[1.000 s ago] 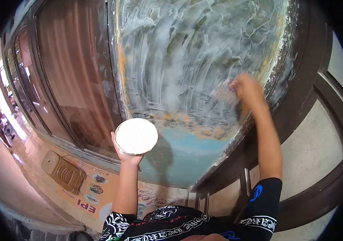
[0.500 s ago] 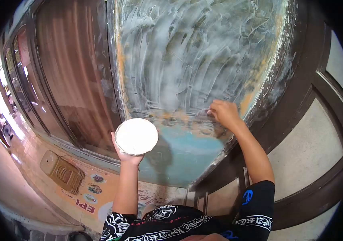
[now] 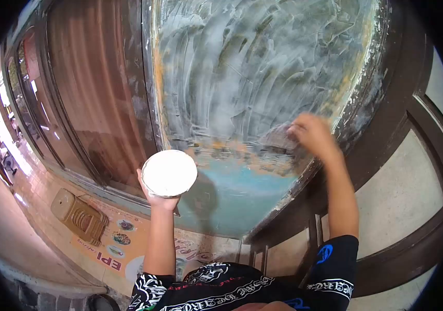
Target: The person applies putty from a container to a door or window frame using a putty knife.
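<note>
Look far left, down to tan stools (image 3: 79, 216) by the printed floor sheet (image 3: 94, 243). Next, cups the round white container (image 3: 169, 173) from below in the left hand (image 3: 163, 202), right before the panel's lower left edge. Then across the grey-streaked panel (image 3: 263, 67), reaches to its lower right with the blurred right hand (image 3: 313, 136), with fingers bent close together; cannot tell what's in that grip.

**Surroundings: left and right sides**

At left, reddish-brown curtain (image 3: 84, 78) within dark window frame (image 3: 53, 98); tiled floor (image 3: 31, 181) leading to a bright area; dark fan (image 3: 9, 164) at the far end; tan stools (image 3: 80, 215), stacked, beside orange banner (image 3: 133, 241) lettered EPI, food pictures (image 3: 121, 238) upon it; at right, brown woodwork (image 3: 410, 62) with pale panels (image 3: 400, 192).
</note>
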Tool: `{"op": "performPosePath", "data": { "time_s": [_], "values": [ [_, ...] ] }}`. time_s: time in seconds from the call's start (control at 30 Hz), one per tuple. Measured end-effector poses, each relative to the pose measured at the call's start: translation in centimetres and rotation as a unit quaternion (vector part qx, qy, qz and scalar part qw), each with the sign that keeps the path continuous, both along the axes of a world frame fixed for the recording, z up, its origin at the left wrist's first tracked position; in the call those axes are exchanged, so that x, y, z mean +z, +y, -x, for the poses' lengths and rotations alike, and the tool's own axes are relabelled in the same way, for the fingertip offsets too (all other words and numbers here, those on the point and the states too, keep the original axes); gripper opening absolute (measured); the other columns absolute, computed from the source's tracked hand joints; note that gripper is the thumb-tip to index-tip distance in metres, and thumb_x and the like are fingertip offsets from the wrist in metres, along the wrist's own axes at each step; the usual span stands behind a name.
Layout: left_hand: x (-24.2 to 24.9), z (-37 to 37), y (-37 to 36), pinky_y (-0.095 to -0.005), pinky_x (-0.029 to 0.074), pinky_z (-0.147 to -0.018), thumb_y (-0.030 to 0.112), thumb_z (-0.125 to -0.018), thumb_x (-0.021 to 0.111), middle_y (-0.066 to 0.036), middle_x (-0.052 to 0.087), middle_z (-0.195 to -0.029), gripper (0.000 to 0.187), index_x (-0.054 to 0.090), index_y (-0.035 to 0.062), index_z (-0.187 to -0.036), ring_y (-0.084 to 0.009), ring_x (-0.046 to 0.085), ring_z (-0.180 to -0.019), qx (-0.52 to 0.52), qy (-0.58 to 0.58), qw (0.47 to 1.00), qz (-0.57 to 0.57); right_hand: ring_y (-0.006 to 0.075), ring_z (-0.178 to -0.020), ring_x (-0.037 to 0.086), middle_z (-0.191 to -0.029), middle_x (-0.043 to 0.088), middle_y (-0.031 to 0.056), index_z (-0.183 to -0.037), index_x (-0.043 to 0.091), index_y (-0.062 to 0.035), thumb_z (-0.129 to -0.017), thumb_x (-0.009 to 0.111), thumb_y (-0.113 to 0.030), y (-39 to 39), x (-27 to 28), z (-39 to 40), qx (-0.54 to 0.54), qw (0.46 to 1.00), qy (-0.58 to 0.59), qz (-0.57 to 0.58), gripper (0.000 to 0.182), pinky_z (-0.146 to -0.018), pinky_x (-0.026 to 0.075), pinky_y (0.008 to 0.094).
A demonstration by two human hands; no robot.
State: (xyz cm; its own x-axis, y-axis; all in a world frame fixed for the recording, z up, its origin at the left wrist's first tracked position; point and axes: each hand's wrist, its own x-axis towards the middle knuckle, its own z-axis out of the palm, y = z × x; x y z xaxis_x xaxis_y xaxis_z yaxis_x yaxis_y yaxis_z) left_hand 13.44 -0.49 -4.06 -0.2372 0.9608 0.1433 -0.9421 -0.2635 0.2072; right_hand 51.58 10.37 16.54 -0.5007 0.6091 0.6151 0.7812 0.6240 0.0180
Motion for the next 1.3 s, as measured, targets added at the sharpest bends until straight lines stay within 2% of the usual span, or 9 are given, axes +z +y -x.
{"op": "performPosePath", "data": {
  "time_s": [0.1,0.4,0.57,0.63,0.73,0.97,1.07,1.2,1.3],
  "values": [
    [1.4,-0.8,-0.2,-0.0551,0.043,-0.107,0.072,-0.09,0.043,-0.011,0.053,-0.142,0.079,0.051,0.012,-0.141,-0.036,0.052,-0.128,-0.012,0.02,1.0,-0.014,0.0339,-0.09,0.066,-0.092,0.067,0.0076,-0.088,0.069,-0.0104,-0.085,0.07,-0.02,1.6,-2.9,0.7,-0.065,0.993,-0.093,0.042,0.01,-0.075,0.051,0.0454],
    [2.0,-0.4,0.2,-0.0684,0.032,-0.11,0.07,-0.09,0.043,-0.02,0.04,-0.152,0.085,0.041,0.0072,-0.148,-0.0467,0.042,-0.135,-0.02,-0.034,0.998,-0.04,0.0284,-0.075,0.066,-0.083,0.069,0.0126,-0.094,0.071,-0.0032,-0.088,0.071,-0.022,-0.8,16.3,-5.4,-0.055,0.967,0.161,-0.189,0.02,-0.071,0.05,0.0359],
    [1.6,-0.5,0.4,-0.0703,0.031,-0.109,0.07,-0.09,0.043,-0.021,0.038,-0.153,0.085,0.039,0.0081,-0.149,-0.048,0.04,-0.135,-0.032,-0.026,0.998,-0.051,0.0292,-0.088,0.063,-0.088,0.065,0.0108,-0.089,0.068,-0.0039,-0.083,0.074,-0.018,-1.8,6.3,-2.1,0.014,0.997,0.062,0.054,0.016,-0.078,0.049,0.0376],
    [1.2,-0.6,0.8,-0.0572,0.038,-0.111,0.072,-0.089,0.043,-0.014,0.047,-0.147,0.083,0.046,0.01,-0.144,-0.0387,0.046,-0.133,-0.038,0.036,0.997,-0.055,0.0336,-0.09,0.063,-0.09,0.066,0.0111,-0.089,0.068,-0.0066,-0.082,0.074,-0.02,0.2,-0.1,-1.0,-0.033,0.997,-0.039,0.054,0.016,-0.078,0.05,0.0411],
    [1.7,-1.2,0.7,-0.0618,0.036,-0.11,0.071,-0.09,0.042,-0.018,0.043,-0.15,0.084,0.043,0.0084,-0.146,-0.0423,0.044,-0.134,-0.03,0.004,0.999,-0.032,0.0361,-0.087,0.063,-0.091,0.066,0.0141,-0.09,0.068,-0.0052,-0.082,0.074,-0.02,1.9,-1.7,-1.3,-0.052,0.997,-0.048,-0.005,0.018,-0.075,0.05,0.0413],
    [2.3,-2.7,0.5,-0.06,0.036,-0.111,0.071,-0.091,0.041,-0.021,0.043,-0.149,0.086,0.041,0.0059,-0.147,-0.0445,0.045,-0.133,-0.05,0.008,0.996,-0.067,0.0231,-0.069,0.063,-0.08,0.069,0.0135,-0.093,0.069,-0.0031,-0.09,0.071,-0.024,0.2,15.2,-6.9,-0.068,0.946,0.218,-0.23,0.021,-0.068,0.049,0.0333],
    [1.6,-2.9,0.4,-0.0568,0.037,-0.112,0.072,-0.09,0.041,-0.014,0.051,-0.144,0.082,0.048,0.0099,-0.142,-0.0383,0.048,-0.132,-0.042,0.012,0.999,-0.03,0.0058,-0.069,0.051,-0.075,0.061,-0.0016,-0.088,0.067,0.0002,-0.094,0.07,-0.024,-1.2,15.0,-6.6,0.048,0.924,0.361,-0.115,0.025,-0.062,0.04,0.0248],
    [1.6,-3.9,0.3,-0.057,0.04,-0.109,0.074,-0.09,0.04,-0.015,0.052,-0.143,0.083,0.048,0.0093,-0.142,-0.0391,0.051,-0.129,-0.055,0.006,0.998,-0.018,0.005,-0.075,0.056,-0.096,0.068,-0.0008,-0.11,0.066,-0.0003,-0.096,0.067,-0.015,-2.6,6.0,-0.2,0.2,0.853,0.456,0.156,0.02,-0.067,0.044,0.0193],
    [3.3,-4.9,-0.6,-0.0574,0.04,-0.109,0.074,-0.09,0.039,-0.016,0.052,-0.143,0.085,0.048,0.0085,-0.143,-0.0399,0.052,-0.128,-0.091,0.018,0.995,-0.042,0.004,-0.068,0.053,-0.084,0.063,-0.0024,-0.099,0.064,-0.0044,-0.096,0.066,-0.016,-2.2,-1.1,3.5,0.198,0.849,0.388,0.298,0.012,-0.058,0.042,0.0204]
  ]
}}
